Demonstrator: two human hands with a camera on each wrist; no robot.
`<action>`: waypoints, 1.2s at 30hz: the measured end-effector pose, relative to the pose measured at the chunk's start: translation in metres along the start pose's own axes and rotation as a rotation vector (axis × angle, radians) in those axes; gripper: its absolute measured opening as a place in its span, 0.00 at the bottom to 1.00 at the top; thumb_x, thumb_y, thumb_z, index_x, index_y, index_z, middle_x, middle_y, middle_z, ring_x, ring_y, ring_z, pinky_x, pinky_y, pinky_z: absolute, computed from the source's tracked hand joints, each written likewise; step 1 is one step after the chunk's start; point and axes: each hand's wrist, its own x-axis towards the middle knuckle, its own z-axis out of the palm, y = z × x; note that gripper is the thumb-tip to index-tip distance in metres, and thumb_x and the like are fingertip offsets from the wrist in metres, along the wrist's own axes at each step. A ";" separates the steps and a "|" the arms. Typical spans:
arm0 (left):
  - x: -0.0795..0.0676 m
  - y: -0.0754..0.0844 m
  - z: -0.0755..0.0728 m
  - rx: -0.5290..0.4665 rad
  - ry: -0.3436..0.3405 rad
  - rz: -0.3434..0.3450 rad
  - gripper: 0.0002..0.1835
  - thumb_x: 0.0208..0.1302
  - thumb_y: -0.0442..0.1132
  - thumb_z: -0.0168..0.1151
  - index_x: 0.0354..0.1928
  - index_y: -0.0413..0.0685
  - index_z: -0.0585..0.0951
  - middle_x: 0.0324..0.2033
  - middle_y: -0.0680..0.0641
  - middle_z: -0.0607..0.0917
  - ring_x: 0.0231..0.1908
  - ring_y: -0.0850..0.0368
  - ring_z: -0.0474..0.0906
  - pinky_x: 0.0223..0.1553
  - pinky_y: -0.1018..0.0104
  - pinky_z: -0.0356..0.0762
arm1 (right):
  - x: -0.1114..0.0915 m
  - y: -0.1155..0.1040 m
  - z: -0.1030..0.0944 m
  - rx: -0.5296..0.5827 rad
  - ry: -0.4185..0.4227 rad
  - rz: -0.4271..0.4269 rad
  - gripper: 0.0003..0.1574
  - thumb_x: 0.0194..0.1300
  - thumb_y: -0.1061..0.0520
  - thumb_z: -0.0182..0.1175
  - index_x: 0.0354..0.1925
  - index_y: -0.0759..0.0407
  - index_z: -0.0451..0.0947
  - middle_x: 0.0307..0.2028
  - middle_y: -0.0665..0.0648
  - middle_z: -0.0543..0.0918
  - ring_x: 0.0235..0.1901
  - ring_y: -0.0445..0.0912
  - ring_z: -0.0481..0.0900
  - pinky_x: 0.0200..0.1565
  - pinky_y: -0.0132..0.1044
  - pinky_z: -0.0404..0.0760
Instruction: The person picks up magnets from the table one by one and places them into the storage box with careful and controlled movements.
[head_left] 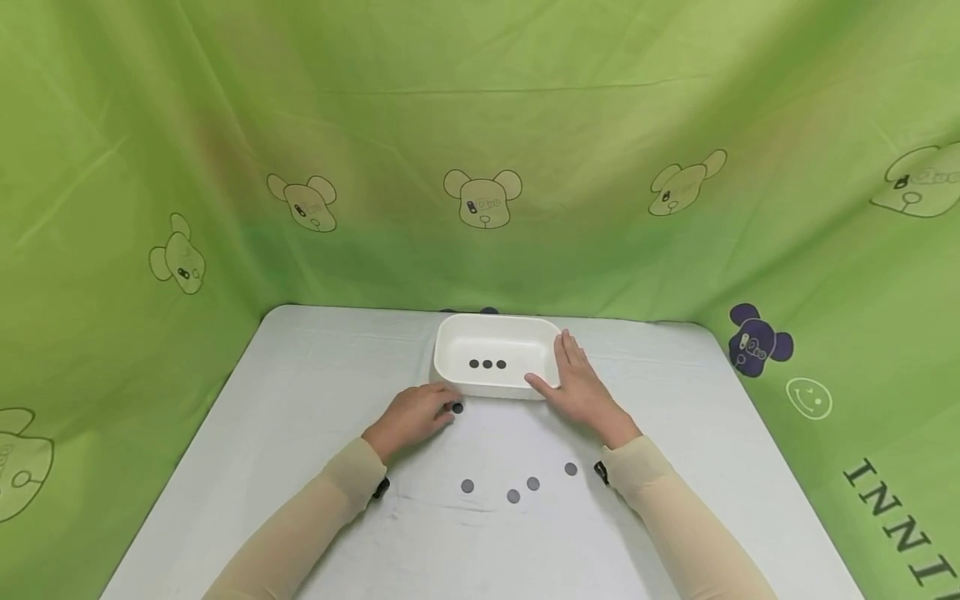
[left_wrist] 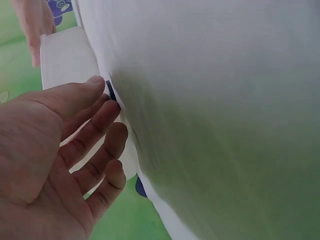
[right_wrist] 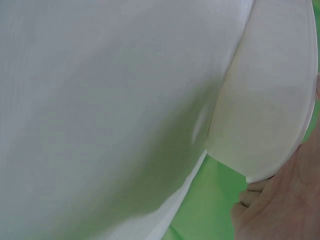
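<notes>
A white rectangular tub (head_left: pixel 491 389) with rounded corners stands toward the far edge of the table. Three small dark discs (head_left: pixel 487 364) lie in a row on its floor. Just in front of the tub's near left corner, my left hand (head_left: pixel 412 417) pinches another small dark disc (head_left: pixel 457 408) between thumb and fingers. In the left wrist view that disc (left_wrist: pixel 111 90) shows edge-on at the fingertips. My right hand (head_left: pixel 585 392) grips the tub's right end, its thumb over the near rim and its fingers along the outer wall.
Several grey discs (head_left: pixel 533 483) lie scattered on the white table cover (head_left: pixel 420 542), nearer the body. A green curtain (head_left: pixel 480 267) with bear drawings stands around the back and sides of the table.
</notes>
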 end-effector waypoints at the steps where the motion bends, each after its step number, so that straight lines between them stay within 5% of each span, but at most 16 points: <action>1: 0.000 0.000 0.000 0.000 -0.001 -0.002 0.17 0.75 0.42 0.70 0.63 0.52 0.86 0.60 0.51 0.86 0.57 0.52 0.85 0.58 0.51 0.82 | 0.000 0.000 0.000 -0.002 0.001 -0.001 0.72 0.75 0.17 0.45 0.85 0.68 0.32 0.86 0.65 0.30 0.85 0.63 0.33 0.82 0.57 0.41; 16: 0.000 0.001 0.005 0.048 0.007 -0.008 0.06 0.73 0.42 0.73 0.48 0.57 0.87 0.50 0.54 0.86 0.45 0.56 0.85 0.48 0.54 0.83 | 0.001 0.002 0.002 0.004 0.004 -0.006 0.73 0.75 0.18 0.46 0.85 0.69 0.32 0.85 0.66 0.30 0.85 0.65 0.35 0.82 0.58 0.41; 36: -0.003 0.003 0.000 -0.013 0.034 0.020 0.10 0.71 0.41 0.74 0.38 0.60 0.79 0.33 0.61 0.80 0.34 0.63 0.76 0.39 0.62 0.77 | 0.000 0.001 0.001 -0.004 0.019 -0.010 0.72 0.76 0.18 0.46 0.84 0.70 0.33 0.85 0.70 0.34 0.84 0.66 0.36 0.82 0.59 0.42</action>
